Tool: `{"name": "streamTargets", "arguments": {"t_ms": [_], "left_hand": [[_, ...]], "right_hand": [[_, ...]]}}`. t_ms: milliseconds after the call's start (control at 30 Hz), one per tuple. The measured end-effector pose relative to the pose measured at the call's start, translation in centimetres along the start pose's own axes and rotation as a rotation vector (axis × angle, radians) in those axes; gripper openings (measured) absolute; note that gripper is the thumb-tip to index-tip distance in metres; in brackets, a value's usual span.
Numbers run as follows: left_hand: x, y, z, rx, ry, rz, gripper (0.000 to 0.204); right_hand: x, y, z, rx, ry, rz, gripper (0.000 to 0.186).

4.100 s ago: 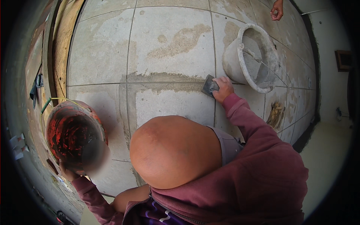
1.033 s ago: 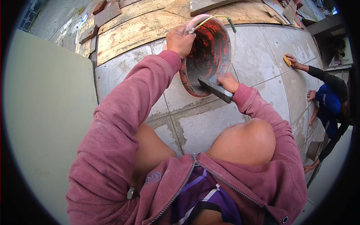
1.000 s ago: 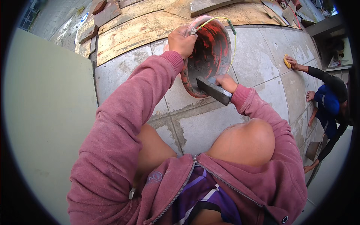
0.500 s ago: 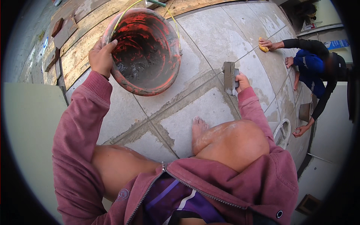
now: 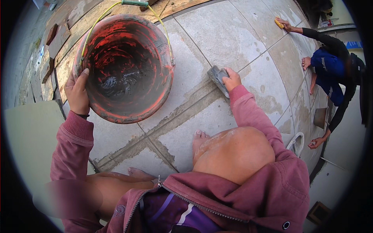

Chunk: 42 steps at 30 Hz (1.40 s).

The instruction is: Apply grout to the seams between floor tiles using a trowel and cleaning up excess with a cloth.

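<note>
A red bucket (image 5: 162, 83), smeared inside with wet grey grout (image 5: 122, 83), is tipped toward me at the upper left. My left hand (image 5: 77, 93) grips its rim, thumb over the edge. The bucket's yellow wire handle, with a green grip (image 5: 134, 3), rests up at the far side. In my right hand (image 5: 232, 79) is a grey grout float (image 5: 217, 79), held just right of the bucket at a tile joint. Grey grout lines the joints of the pale floor tiles (image 5: 206, 120) in front of my bare foot.
At the right a co-worker (image 5: 330, 66) crouches, one hand on a yellow sponge (image 5: 279, 23). A grey pail (image 5: 320, 117) and a white-rimmed bucket (image 5: 297, 143) stand nearby. Wooden boards (image 5: 70, 31) border the tiles at the upper left.
The bucket has come nearer and to the left with my left hand. My right hand has moved left and turned the float. The co-worker's sponge hand has shifted farther away.
</note>
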<state>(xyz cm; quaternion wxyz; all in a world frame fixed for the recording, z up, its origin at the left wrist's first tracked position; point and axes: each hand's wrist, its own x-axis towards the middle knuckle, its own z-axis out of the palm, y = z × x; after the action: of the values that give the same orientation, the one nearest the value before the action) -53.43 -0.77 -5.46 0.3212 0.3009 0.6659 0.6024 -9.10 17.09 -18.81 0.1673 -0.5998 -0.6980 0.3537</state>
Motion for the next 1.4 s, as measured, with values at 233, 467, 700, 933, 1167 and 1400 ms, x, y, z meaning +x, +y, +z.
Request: {"name": "streamTargets", "arguments": {"t_ms": [233,467,700,933,1167,1400], "left_hand": [[0.6,0.8,1.0,-0.084,0.035,-0.020,0.026],[1.5,-0.6,-1.1,-0.014,0.004,-0.098,0.034],[0.0,0.3,-0.9,-0.096,0.054,-0.075,0.029],[0.1,-0.4,-2.8,-0.039,0.096,-0.127,0.033],[0.1,-1.3,-3.6,-0.076,0.136,-0.097,0.030],[0.7,-1.6,-4.2,-0.071,0.101,-0.167,0.031]], "right_hand": [[4.2,-1.4,-0.7,0.037,-0.268,0.142,0.038],[10.9,-5.7,2.1,-0.716,-0.509,-0.339,0.035],[6.8,-2.5,-3.1,-0.940,-0.991,-0.123,0.030],[4.6,-2.8,-2.4,-0.069,-0.286,-0.071,0.041],[6.5,-3.6,1.9,-0.366,-0.291,0.005,0.029],[12.0,-4.7,2.3,-0.422,-0.421,-0.222,0.030]]}}
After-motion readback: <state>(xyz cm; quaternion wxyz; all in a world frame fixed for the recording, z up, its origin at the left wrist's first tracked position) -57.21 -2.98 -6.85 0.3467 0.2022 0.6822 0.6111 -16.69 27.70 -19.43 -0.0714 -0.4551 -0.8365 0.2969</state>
